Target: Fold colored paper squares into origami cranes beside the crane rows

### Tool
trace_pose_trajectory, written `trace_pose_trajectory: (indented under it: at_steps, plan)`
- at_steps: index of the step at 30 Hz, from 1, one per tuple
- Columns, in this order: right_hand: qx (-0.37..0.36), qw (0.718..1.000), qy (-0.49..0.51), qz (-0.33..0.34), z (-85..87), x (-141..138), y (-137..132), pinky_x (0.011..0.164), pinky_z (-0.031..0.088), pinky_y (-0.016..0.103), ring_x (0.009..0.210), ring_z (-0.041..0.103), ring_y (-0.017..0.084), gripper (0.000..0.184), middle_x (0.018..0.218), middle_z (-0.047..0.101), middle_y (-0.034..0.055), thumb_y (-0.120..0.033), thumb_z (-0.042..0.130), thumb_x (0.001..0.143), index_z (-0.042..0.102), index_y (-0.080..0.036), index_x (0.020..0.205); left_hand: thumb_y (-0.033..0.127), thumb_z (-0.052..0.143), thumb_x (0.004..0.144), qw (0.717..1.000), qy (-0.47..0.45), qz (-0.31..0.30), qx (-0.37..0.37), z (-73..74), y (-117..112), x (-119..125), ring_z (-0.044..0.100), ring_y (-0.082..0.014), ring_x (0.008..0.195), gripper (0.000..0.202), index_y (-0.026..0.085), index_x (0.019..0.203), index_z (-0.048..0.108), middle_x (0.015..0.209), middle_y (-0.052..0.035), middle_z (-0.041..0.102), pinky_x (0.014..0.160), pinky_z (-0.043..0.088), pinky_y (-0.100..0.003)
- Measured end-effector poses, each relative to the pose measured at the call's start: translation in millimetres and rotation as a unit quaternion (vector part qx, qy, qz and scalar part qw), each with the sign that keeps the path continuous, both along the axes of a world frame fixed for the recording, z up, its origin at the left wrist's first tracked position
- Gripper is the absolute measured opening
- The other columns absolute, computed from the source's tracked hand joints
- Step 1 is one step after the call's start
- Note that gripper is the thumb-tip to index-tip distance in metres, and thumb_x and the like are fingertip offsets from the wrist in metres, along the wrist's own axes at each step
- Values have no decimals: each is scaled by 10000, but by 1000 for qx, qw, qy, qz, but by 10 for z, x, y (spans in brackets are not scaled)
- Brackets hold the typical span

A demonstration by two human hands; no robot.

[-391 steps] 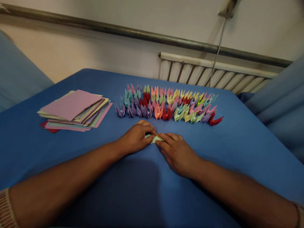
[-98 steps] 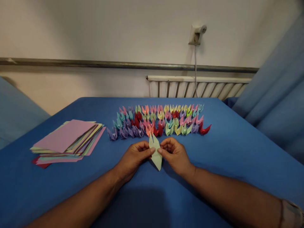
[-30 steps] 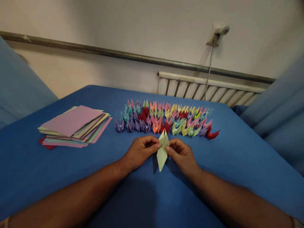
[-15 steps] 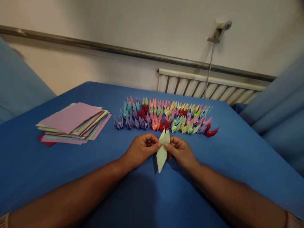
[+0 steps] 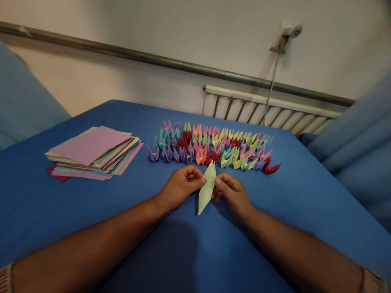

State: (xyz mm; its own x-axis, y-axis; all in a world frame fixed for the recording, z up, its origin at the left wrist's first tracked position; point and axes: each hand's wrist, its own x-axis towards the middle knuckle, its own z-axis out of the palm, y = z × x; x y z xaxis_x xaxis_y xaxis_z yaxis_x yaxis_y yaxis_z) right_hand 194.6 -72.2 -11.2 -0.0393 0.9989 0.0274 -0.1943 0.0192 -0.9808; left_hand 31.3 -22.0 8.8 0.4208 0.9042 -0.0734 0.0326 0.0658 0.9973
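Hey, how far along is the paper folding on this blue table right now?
Done: several rows of small folded paper figures stand behind the hands. In hand: the left hand and right hand pinch a pale green piece, folded to a long narrow shape. Remaining: a stack of flat coloured sheets, unfolded, lies off to the left.

Stacked coloured sheets point(image 5: 94, 152) lie left of rows of folded cranes point(image 5: 210, 146) on a blue table point(image 5: 305, 195).

Held green fold point(image 5: 205, 197): bore no writing.
Paper stack point(image 5: 91, 150): plain coloured sheets, no print was legible.
Folded cranes point(image 5: 210, 146): no lettering was legible.
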Motion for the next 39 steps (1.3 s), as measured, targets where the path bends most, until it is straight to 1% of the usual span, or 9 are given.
trace_pose_trajectory:
  at_steps: [2, 6, 9, 12, 16, 20, 22, 26, 39]
  plan:
    - [2, 1000, 2, -2, -11, 9, 0, 455, 428, 206, 486, 556, 97, 338, 555, 626, -19, -511, 698, 768, 617, -185, 739, 295, 742, 684, 1000, 2, 1, 3, -2, 1, -1, 519, -82, 605, 219, 153, 729, 582, 661, 44, 570, 575, 411, -201]
    - [3, 999, -18, -37, -48, -11, 6, 433, 405, 194, 444, 524, 84, 338, 524, 614, -27, -497, 702, 760, 593, -181, 707, 270, 752, 676, 1000, -4, 3, 10, -24, 9, 14, 526, -76, 609, 221, 154, 739, 576, 662, 49, 573, 581, 417, -195]
    - [1, 997, -37, -63, -59, -36, 4, 404, 372, 189, 408, 486, 78, 353, 482, 583, -42, -501, 709, 738, 565, -186, 678, 235, 760, 661, 1000, -19, 1, 5, -34, 9, 32, 538, -71, 597, 242, 159, 783, 565, 646, 64, 573, 586, 429, -191]
    - [-3, 996, -48, -70, -61, -40, 3, 391, 353, 190, 389, 465, 77, 358, 460, 566, -50, -505, 710, 729, 549, -191, 667, 215, 760, 662, 999, -37, -2, -3, -19, -5, 37, 564, -74, 598, 263, 162, 824, 560, 651, 66, 595, 606, 453, -200]
    - [-4, 997, -41, -72, -56, -24, 16, 403, 366, 198, 394, 473, 82, 366, 464, 566, -50, -516, 713, 720, 548, -193, 669, 256, 746, 701, 998, -58, -11, -20, 6, -19, 20, 573, -80, 579, 240, 161, 825, 564, 645, 54, 610, 604, 464, -213]
    - [-11, 996, -32, -80, -45, -20, 22, 412, 375, 201, 401, 479, 83, 380, 472, 573, -48, -528, 722, 706, 548, -192, 662, 359, 705, 768, 995, -77, -30, -52, -6, -12, 8, 609, -107, 633, 250, 155, 846, 584, 701, 16, 643, 650, 492, -248]
    - [-9, 996, -36, -78, -44, -22, 19, 415, 376, 200, 403, 479, 82, 377, 474, 576, -45, -524, 720, 712, 552, -190, 664, 383, 692, 784, 993, -85, -31, -70, -12, -9, 10, 607, -105, 638, 258, 154, 839, 587, 712, 14, 643, 659, 493, -250]
    - [-6, 996, -39, -76, -48, -23, 14, 409, 376, 202, 398, 478, 86, 371, 465, 570, -48, -523, 719, 712, 557, -192, 671, 375, 728, 753, 993, -82, -28, -83, -1, -15, 18, 588, -96, 636, 266, 150, 813, 598, 705, 21, 625, 647, 478, -234]
    - [-11, 996, -38, -78, -33, -43, 18, 400, 379, 199, 401, 495, 87, 389, 472, 581, -47, -545, 722, 690, 547, -199, 660, 393, 749, 725, 995, -65, -34, -71, 2, 2, 7, 575, -102, 647, 293, 146, 817, 621, 720, 8, 628, 646, 474, -240]
